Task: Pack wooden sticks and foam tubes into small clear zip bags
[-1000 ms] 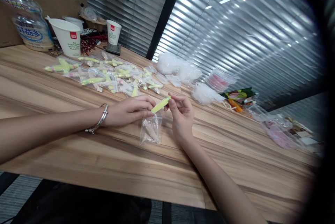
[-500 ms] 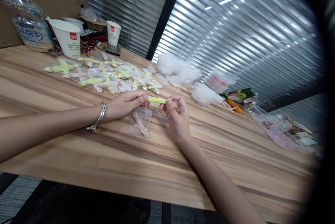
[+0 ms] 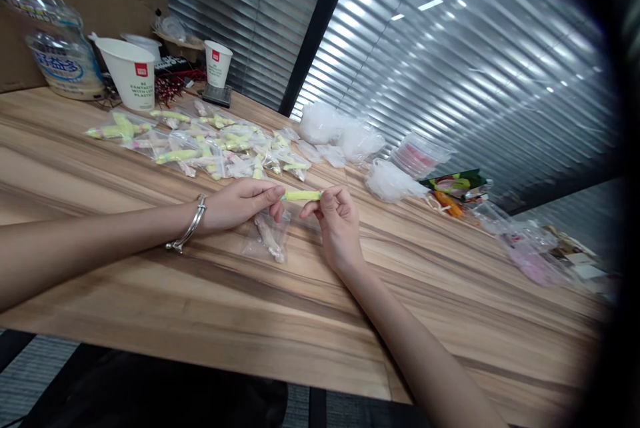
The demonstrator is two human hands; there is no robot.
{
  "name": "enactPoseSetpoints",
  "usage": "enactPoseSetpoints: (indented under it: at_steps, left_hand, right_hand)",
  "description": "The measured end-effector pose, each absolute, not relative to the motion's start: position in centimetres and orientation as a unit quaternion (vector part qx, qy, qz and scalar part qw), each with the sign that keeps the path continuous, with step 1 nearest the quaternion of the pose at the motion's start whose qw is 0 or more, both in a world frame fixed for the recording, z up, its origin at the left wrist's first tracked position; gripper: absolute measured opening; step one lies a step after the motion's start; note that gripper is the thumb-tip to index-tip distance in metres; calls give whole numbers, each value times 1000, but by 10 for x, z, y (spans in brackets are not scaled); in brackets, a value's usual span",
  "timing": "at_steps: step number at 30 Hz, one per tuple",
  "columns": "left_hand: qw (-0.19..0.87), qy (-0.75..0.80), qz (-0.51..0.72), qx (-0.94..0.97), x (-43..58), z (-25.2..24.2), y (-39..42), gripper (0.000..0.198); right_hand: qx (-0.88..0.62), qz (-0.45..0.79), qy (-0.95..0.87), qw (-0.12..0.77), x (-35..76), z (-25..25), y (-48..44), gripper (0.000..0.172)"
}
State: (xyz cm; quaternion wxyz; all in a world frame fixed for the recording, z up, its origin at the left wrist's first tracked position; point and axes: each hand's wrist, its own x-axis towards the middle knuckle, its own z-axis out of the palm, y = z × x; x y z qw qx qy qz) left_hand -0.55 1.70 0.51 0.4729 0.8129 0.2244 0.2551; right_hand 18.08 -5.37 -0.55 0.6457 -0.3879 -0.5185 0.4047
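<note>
Stretched level between my two hands is a slim yellow-green stick-like piece (image 3: 303,195), possibly a rolled wrapper; its exact kind is unclear. My left hand (image 3: 243,203), with a silver bangle at the wrist, pinches its left end, where a bit of blue-green shows. The right end is pinched between thumb and fingers of my right hand (image 3: 341,223). Below the left fingers lies a small clear zip bag (image 3: 269,239) on the table, holding a pale pinkish-beige piece. Just beyond my hands, several clear bags (image 3: 225,141) with yellow-green and pale pieces lie in a pile.
Paper cups (image 3: 127,75), a large plastic jar (image 3: 63,35) and a small black scale (image 3: 217,95) stand at the back left of the wooden table (image 3: 200,321). White plastic bags (image 3: 340,131) and assorted packaging (image 3: 540,248) line the far right edge, before metal blinds.
The yellow-green piece has turned slightly and now lies more level, with its blue-green left end showing. My fingers have shifted a little on it; the bags stay put.
</note>
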Motion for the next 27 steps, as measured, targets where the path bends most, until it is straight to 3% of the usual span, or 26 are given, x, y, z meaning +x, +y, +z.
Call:
enactPoseSetpoints:
  at_steps: [14,27]
  left_hand:
    - [427,221,225,848,-6,10,17,48]
    - [407,218,224,858,-6,13,13,38]
  right_hand:
    - [-487,351,-516,610,183,0,-55,39]
    - [-492,375,-496,609,184,-2,-54,42]
